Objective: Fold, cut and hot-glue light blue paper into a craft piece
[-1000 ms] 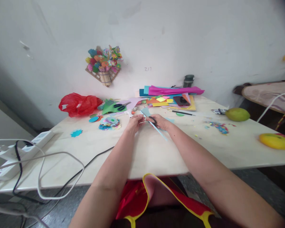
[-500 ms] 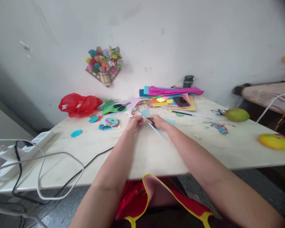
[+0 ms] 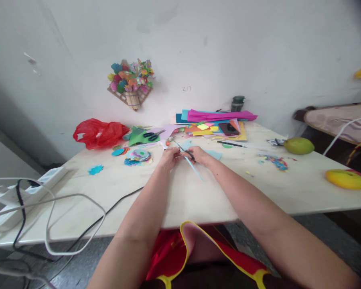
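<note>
Over the middle of the white table (image 3: 198, 200), my right hand (image 3: 197, 154) is closed round the dark handles of a pair of scissors (image 3: 183, 149). The blades point forward and left, close to my left hand's fingertips. My left hand (image 3: 170, 157) pinches a light blue paper strip (image 3: 194, 168), whose free end hangs down to the right below the scissors. The part between the fingers is hidden. Left of my left hand sits a pile of scalloped paper flowers (image 3: 138, 156). Light blue paper (image 3: 213, 154) lies just beyond my right hand.
Farther left are a blue paper flower (image 3: 95, 169), a red plastic bag (image 3: 99, 133) and black-handled scissors (image 3: 152, 136) on green paper. A power strip (image 3: 52, 176) with cables lies at the left edge. Coloured sheets (image 3: 219, 116), a phone (image 3: 228, 129) and a green mango (image 3: 299, 145) are behind and right.
The hanging end of the blue strip has swung slightly left and down. My right hand and the scissors have shifted a little; both hands keep their hold.
</note>
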Demonstrator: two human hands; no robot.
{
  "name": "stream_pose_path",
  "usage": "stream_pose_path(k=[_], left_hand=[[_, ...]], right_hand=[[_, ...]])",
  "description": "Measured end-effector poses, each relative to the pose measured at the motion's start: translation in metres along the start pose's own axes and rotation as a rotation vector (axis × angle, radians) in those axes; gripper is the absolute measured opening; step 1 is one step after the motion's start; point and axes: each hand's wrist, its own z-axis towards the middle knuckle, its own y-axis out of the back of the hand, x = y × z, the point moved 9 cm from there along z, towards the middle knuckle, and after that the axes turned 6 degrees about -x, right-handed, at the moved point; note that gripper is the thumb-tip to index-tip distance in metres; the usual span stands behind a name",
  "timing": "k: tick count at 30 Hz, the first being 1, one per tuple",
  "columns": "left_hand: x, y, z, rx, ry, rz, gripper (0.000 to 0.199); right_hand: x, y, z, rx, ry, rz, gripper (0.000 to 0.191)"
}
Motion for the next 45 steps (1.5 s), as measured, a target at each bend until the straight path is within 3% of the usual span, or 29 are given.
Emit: stream_pose_path(k=[5, 10, 15, 18, 21, 24, 26, 28, 32, 35, 39, 45], left_hand=[[-0.005, -0.001, -0.003, -0.013, -0.016, -0.018, 0.008], [-0.013, 0.003, -0.006, -0.051, -0.079, -0.021, 0.014], [-0.017, 0.003, -0.007, -0.05, -0.113, -0.036, 0.016], [-0.018, 0.001, -0.008, -0.043, -0.11, -0.015, 0.017], [-0.02, -0.001, -0.01, -0.037, -0.112, 0.013, 0.018], [-0.022, -0.002, -0.01, -0.022, -0.129, 0.033, 0.02], [-0.023, -0.006, -0.011, 0.009, -0.149, 0.054, 0.021], [-0.025, -0.012, -0.013, 0.054, -0.175, 0.091, 0.022], [-0.024, -0.033, -0.023, 0.175, -0.191, 0.214, 0.023], [-0.019, -0.048, -0.031, 0.253, -0.157, 0.281, 0.024], [-0.013, -0.054, -0.034, 0.304, -0.104, 0.294, 0.022], [0.007, -0.044, -0.031, 0.37, 0.077, 0.388, 0.019]], right_hand=[[-0.002, 0.012, 0.001, -0.035, 0.008, 0.078, 0.024], [-0.003, 0.034, 0.01, -0.167, 0.025, 0.069, 0.031], [-0.005, 0.054, 0.017, -0.326, 0.073, -0.327, 0.04], [0.005, 0.059, 0.014, -0.381, 0.177, -0.64, 0.029], [0.008, 0.054, 0.01, -0.347, 0.186, -0.846, 0.019], [0.008, 0.047, 0.007, -0.293, 0.161, -0.898, 0.011], [0.012, 0.044, 0.005, -0.294, 0.175, -0.859, 0.006], [0.013, 0.043, 0.005, -0.306, 0.177, -0.733, 0.014], [0.006, 0.036, 0.007, -0.217, 0.095, -0.219, 0.041], [0.004, 0.034, 0.005, -0.208, 0.069, 0.047, 0.038], [0.0, 0.04, 0.005, -0.249, 0.042, 0.15, 0.033], [-0.001, 0.058, 0.008, -0.381, 0.067, 0.2, 0.028]])
